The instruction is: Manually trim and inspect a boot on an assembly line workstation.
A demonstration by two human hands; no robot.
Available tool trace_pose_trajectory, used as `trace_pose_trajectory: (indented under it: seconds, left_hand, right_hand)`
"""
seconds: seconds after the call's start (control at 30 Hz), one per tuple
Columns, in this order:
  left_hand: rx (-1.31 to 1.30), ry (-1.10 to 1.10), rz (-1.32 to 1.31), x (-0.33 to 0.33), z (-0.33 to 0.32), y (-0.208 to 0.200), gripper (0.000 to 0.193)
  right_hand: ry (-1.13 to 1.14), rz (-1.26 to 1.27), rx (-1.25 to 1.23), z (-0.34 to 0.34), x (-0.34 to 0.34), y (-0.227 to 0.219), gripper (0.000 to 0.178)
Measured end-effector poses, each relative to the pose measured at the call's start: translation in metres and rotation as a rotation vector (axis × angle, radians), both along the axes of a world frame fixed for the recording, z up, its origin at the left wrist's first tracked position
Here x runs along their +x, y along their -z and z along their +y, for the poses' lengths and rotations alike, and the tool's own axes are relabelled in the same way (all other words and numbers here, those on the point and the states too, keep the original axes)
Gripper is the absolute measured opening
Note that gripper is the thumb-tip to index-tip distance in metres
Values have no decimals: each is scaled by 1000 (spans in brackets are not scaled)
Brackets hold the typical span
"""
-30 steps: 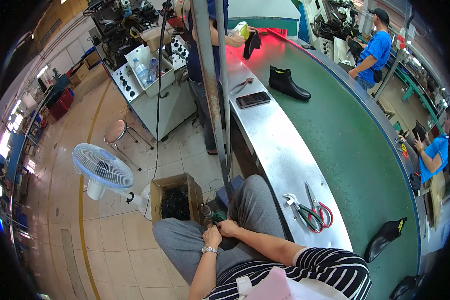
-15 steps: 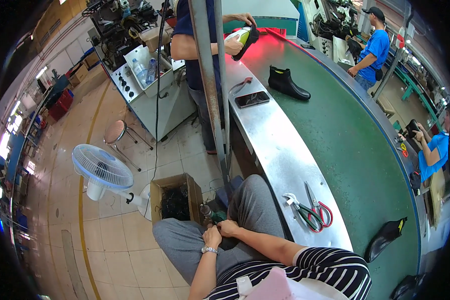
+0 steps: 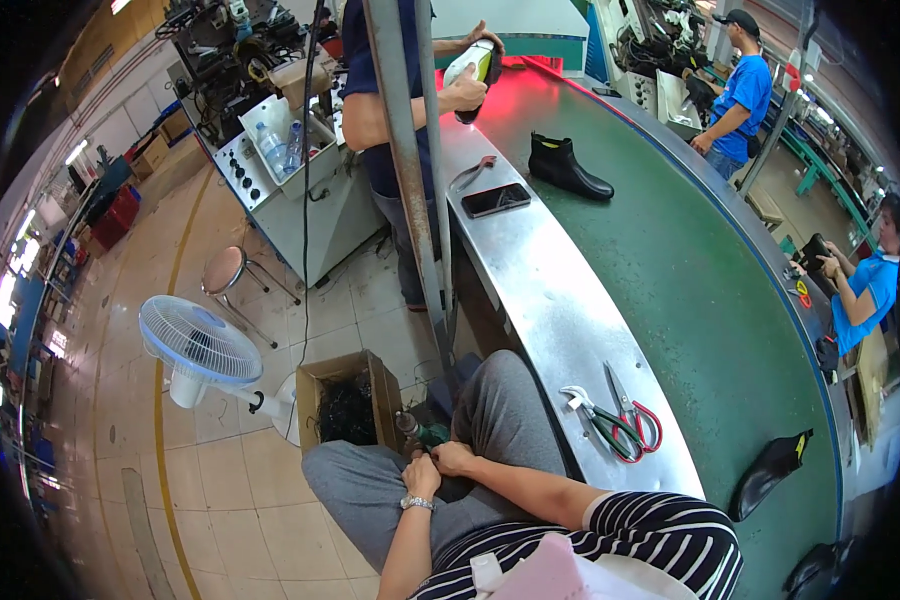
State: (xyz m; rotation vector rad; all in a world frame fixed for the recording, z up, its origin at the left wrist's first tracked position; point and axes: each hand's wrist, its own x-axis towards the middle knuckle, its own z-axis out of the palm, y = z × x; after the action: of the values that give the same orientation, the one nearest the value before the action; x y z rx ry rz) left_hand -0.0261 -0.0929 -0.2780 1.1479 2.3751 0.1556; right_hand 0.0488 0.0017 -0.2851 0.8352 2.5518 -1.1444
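My left hand [image 3: 422,474], with a metal watch [image 3: 417,502] at its wrist, rests in my lap between my grey-trousered knees. Beside it, almost touching, lies my right hand [image 3: 454,459]. Both have their fingers curled downward, and whatever they may hold is hidden. Just beyond them is a green thing with a grey, nozzle-like end [image 3: 406,422], partly covered by my leg. On the metal ledge to my right lie scissors with red handles [image 3: 633,410] and green-and-red-handled cutters [image 3: 602,420], apart from my hands.
A carton of dark scraps [image 3: 350,405] stands past my knees, near a fan [image 3: 200,340] and a stool [image 3: 232,272]. Black ankle boots [image 3: 570,168] sit on the green conveyor belt [image 3: 660,270]. A phone [image 3: 496,200] lies on the ledge. Co-workers [image 3: 745,100] stand around.
My hands have stayed in place. The person ahead has turned the boot in their hands. On the far right, a co-worker's head has come further into view. The whole view has shifted slightly.
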Motion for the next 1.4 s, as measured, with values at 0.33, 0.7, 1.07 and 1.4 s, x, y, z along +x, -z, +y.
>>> trace_pose_trajectory:
  seconds: [0.33, 0.7, 1.07, 1.4]
  left_hand:
    - [3, 9, 11, 2, 3, -2, 22]
    - [-58, 1, -22, -4, 0, 10, 27]
    - [-75, 2, -23, -1, 5, -5, 26]
    - [-102, -19, -40, 0, 6, -6, 26]
  right_hand:
    - [51, -59, -21, 0, 0, 8, 28]
    - [4, -23, -31, -2, -2, 10, 27]
    - [-81, -104, -23, -1, -1, 5, 38]
    - [-22, -99, -73, 1, -1, -1, 34]
